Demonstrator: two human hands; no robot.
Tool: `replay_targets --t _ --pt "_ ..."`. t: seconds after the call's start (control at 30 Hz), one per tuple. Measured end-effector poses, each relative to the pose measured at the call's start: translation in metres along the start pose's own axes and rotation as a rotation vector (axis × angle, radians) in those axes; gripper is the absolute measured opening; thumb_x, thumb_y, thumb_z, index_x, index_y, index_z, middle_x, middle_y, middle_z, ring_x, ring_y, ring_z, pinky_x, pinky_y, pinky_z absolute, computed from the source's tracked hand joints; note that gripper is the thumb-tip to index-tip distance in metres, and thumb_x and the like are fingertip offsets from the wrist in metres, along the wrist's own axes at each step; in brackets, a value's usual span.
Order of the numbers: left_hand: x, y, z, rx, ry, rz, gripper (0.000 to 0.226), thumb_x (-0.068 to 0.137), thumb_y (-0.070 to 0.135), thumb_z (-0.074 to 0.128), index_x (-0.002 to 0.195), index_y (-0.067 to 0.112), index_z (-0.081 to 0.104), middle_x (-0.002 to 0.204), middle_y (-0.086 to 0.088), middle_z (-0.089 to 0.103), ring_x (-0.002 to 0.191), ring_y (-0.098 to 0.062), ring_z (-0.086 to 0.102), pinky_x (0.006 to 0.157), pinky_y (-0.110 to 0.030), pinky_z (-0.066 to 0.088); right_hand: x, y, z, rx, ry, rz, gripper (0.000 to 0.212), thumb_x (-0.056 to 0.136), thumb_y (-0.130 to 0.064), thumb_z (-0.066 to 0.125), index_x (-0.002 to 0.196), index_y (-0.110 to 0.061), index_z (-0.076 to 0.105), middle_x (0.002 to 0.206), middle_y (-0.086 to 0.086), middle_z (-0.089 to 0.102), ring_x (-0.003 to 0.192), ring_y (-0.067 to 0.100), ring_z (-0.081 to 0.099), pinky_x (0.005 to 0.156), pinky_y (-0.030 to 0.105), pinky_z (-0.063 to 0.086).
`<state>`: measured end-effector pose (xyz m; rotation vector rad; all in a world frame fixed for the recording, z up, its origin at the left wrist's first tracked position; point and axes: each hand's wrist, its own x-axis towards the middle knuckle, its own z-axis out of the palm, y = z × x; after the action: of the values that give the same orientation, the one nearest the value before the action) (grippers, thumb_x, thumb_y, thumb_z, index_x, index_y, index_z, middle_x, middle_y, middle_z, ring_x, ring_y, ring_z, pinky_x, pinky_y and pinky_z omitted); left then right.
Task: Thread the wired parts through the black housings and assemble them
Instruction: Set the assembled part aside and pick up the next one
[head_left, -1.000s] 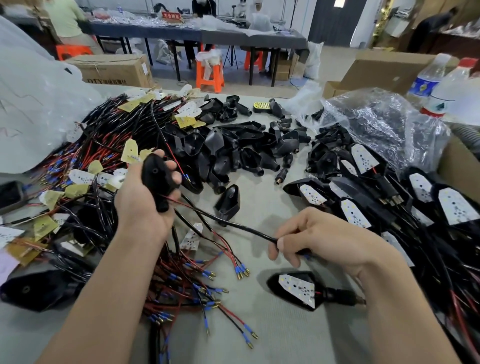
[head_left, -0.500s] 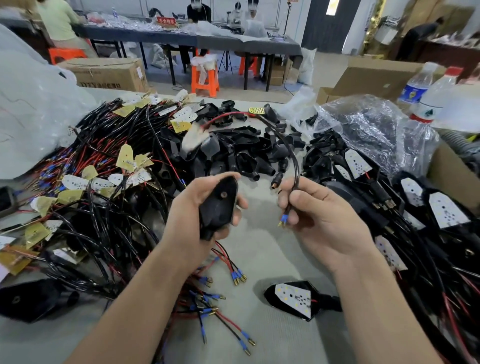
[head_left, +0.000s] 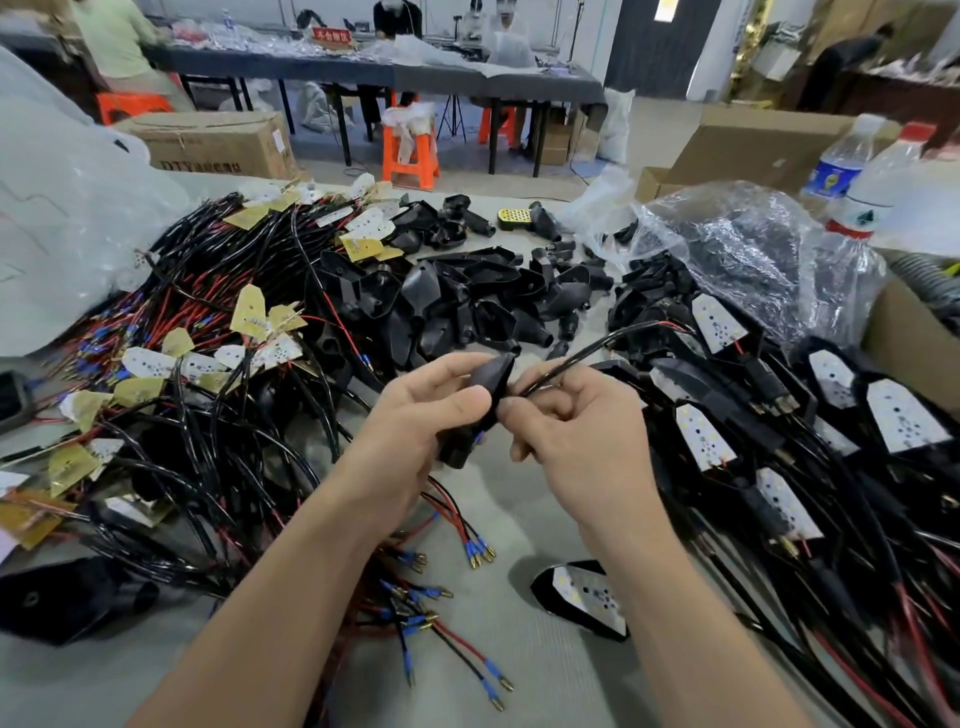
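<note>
My left hand (head_left: 415, 415) grips a black housing (head_left: 485, 389) above the middle of the table. Right beside it, my right hand (head_left: 576, 431) pinches a black sheathed wire (head_left: 587, 354) whose blue-tipped end sits at the housing's opening. The wire runs up and right toward the assembled pieces. A pile of loose wired LED boards (head_left: 208, 364) with red and black leads lies on the left. Empty black housings (head_left: 467, 306) are heaped in the middle behind my hands.
Assembled units (head_left: 883, 431) with white LED faces crowd the right side, and one finished unit (head_left: 587, 597) lies under my right forearm. A clear plastic bag (head_left: 737, 249), two bottles (head_left: 857, 176) and cardboard boxes stand at the back right. People work at far tables.
My hands have come together: the wire end my right hand held apart from the housing is now at its opening. The wire's loop over the housing pile has swung to the right.
</note>
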<state>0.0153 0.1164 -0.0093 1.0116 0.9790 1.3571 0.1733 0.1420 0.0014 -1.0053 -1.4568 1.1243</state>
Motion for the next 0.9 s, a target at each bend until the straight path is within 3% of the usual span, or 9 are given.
replay_targets --t 0.2,0.37,0.5,0.63,0.67,0.73,0.8,0.9 --pt "-0.005 -0.004 0.000 0.074 -0.065 0.058 0.042 0.077 0.024 0.082 0.118 0.023 0.074 0.120 -0.013 0.075 0.113 -0.041 0.069 0.096 -0.050 0.052 0.000 0.000 -0.006 -0.068 0.014 0.079 0.016 0.074 -0.005 0.082 0.065 -0.006 0.069 0.051 0.000 0.056 0.046 0.010 0.044 0.047 0.021 0.037" --pt "-0.007 0.001 0.003 0.062 0.058 0.174 0.042 0.069 0.029 0.087 0.110 0.025 0.079 0.109 -0.010 0.079 0.096 -0.030 0.076 0.076 -0.030 0.058 0.002 -0.004 -0.015 -0.035 -0.122 0.121 0.015 0.076 -0.005 0.084 0.065 -0.008 0.074 0.047 0.001 0.057 0.041 0.007 0.046 0.044 0.015 0.035" --pt "-0.007 0.000 0.007 0.128 0.052 0.291 0.038 0.067 0.022 0.090 0.104 0.025 0.081 0.103 -0.009 0.080 0.095 -0.026 0.077 0.076 -0.030 0.061 0.001 -0.003 -0.011 -0.105 -0.127 0.132 0.019 0.078 -0.012 0.085 0.066 -0.004 0.072 0.048 0.004 0.060 0.039 0.006 0.040 0.042 0.016 0.032" --pt "-0.008 -0.001 0.011 0.107 -0.001 0.225 0.029 0.078 0.024 0.081 0.107 0.025 0.081 0.102 -0.010 0.080 0.090 -0.027 0.076 0.068 -0.027 0.057 -0.002 -0.003 -0.007 -0.207 -0.085 0.105 0.026 0.075 -0.017 0.088 0.060 -0.009 0.069 0.052 0.004 0.065 0.042 0.007 0.047 0.045 0.018 0.037" --pt "-0.006 -0.002 0.011 0.128 0.026 0.197 0.027 0.081 0.027 0.078 0.108 0.026 0.081 0.102 -0.010 0.080 0.090 -0.029 0.074 0.067 -0.032 0.056 -0.003 -0.002 -0.003 -0.265 -0.070 0.089 0.027 0.074 -0.018 0.088 0.058 -0.012 0.068 0.051 0.001 0.064 0.042 0.006 0.047 0.046 0.019 0.038" --pt "-0.004 -0.003 0.008 0.136 0.070 0.159 0.023 0.087 0.027 0.073 0.108 0.022 0.081 0.101 -0.013 0.079 0.093 -0.032 0.074 0.074 -0.038 0.056 -0.006 0.000 0.005 -0.362 -0.062 0.074 0.029 0.073 -0.021 0.089 0.055 -0.016 0.066 0.048 -0.006 0.060 0.041 0.003 0.045 0.047 0.020 0.038" --pt "-0.002 -0.004 0.006 0.094 0.074 0.113 0.025 0.090 0.025 0.066 0.108 0.016 0.081 0.101 -0.016 0.079 0.092 -0.028 0.076 0.076 -0.034 0.058 -0.007 0.002 0.008 -0.414 -0.091 0.075 0.029 0.072 -0.023 0.089 0.055 -0.019 0.065 0.046 -0.011 0.055 0.041 0.003 0.044 0.046 0.020 0.037" --pt "-0.001 -0.002 0.003 0.033 -0.113 -0.012 0.033 0.092 0.025 0.061 0.121 0.023 0.077 0.117 -0.013 0.076 0.105 -0.024 0.074 0.081 -0.031 0.058 -0.003 0.004 0.004 -0.522 -0.067 0.018 0.018 0.071 -0.026 0.086 0.061 -0.022 0.072 0.048 -0.014 0.056 0.045 0.004 0.050 0.048 0.016 0.036"
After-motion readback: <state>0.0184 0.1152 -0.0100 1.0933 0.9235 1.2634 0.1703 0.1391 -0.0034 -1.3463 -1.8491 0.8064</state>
